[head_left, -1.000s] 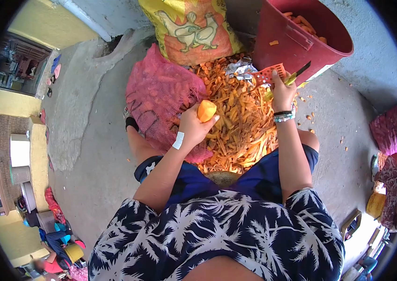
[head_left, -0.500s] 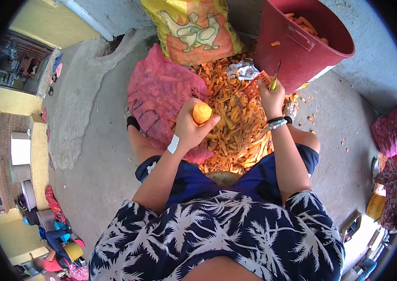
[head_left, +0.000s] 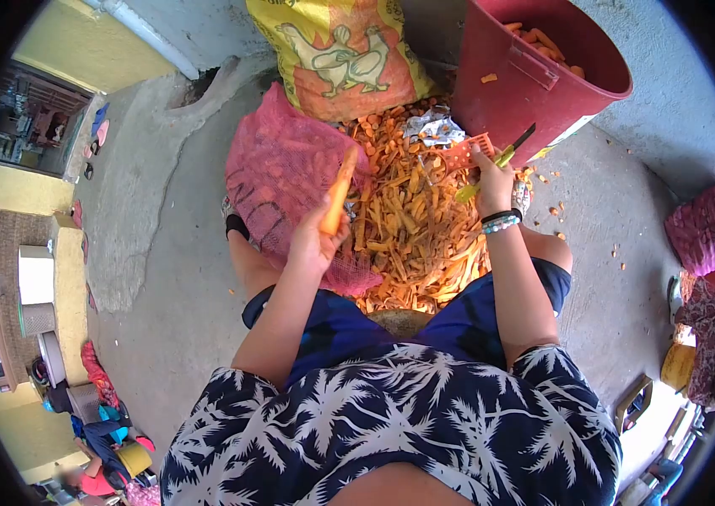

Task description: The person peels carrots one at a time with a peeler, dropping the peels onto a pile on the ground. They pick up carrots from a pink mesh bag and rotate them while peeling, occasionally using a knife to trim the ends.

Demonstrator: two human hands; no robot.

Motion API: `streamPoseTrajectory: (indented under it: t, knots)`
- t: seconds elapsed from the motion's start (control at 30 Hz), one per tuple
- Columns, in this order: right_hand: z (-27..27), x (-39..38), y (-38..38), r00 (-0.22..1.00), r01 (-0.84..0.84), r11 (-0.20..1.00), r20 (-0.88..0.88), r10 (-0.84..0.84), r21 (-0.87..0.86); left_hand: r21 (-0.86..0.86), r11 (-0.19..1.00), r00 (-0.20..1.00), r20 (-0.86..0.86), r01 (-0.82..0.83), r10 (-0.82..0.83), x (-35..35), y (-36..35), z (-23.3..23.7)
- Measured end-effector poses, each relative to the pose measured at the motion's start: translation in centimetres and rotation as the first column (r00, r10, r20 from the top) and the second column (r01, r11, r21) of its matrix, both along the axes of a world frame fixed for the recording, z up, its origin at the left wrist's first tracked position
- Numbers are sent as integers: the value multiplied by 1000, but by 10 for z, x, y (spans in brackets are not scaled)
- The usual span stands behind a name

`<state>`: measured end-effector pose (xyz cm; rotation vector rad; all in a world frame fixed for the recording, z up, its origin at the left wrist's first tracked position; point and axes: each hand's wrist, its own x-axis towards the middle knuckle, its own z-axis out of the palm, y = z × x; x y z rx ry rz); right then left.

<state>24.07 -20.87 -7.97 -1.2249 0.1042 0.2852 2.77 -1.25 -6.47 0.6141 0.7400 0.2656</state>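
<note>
— What is the left hand [head_left: 311,240] doing?
— It is gripping a carrot [head_left: 338,192] by its lower end, holding it upright at the left edge of the peel heap [head_left: 412,228].
— And the right hand [head_left: 492,181]?
— It is clenching a green-handled tool [head_left: 505,154] at the heap's far right edge, beside the red bucket [head_left: 534,84], well apart from the carrot.
— Which step, then?
— I am judging it a gap between peeling strokes. The next stroke is calling for blade and carrot meeting over the heap.
</note>
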Motion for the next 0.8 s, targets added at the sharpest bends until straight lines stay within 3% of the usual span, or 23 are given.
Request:
streamPoseTrajectory:
  t: [0.03, 0.13, 0.17, 0.23, 0.33, 0.43, 0.57, 0.67, 0.73, 0.8]
  knots:
    - [-1, -2, 3, 1000, 0, 1000, -1, 0, 0, 24, 997, 996, -59, 73, -72, 0, -8, -1]
    - [-7, -7, 9, 998, -57, 998, 20, 57, -3, -117, 950, 956, -13, 288, -292, -3, -20, -8]
    - [-8, -8, 11, 998, -61, 998, 21, 61, -22, -119, 950, 957, -12, 287, -291, -3, -23, -10]
    - [-9, -9, 15, 997, -72, 996, 27, 74, -49, 69, 924, 925, -72, 377, -372, 1, -30, -2]
    - [-15, -7, 16, 997, -73, 996, 20, 74, -48, 99, 914, 919, -49, 394, -391, 3, -34, 22]
    - [-15, -7, 17, 996, -92, 995, -15, 91, -37, 158, 897, 910, -24, 413, -414, 2, -30, 19]
    - [-14, -11, 20, 990, -143, 990, -9, 143, -12, 115, 905, 911, -13, 411, -412, 7, -27, 8]
    - [-14, -15, 22, 984, -177, 982, -25, 175, -73, 183, 880, 899, -100, 439, -427, 12, -31, 12]
    - [-4, -20, 22, 952, -305, 951, -8, 305, -52, 315, 834, 891, -134, 453, -433, 16, -33, 10]
    - [6, -31, 28, 943, -332, 942, -24, 333, 44, 382, 788, 874, -153, 483, -461, 17, -34, 9]
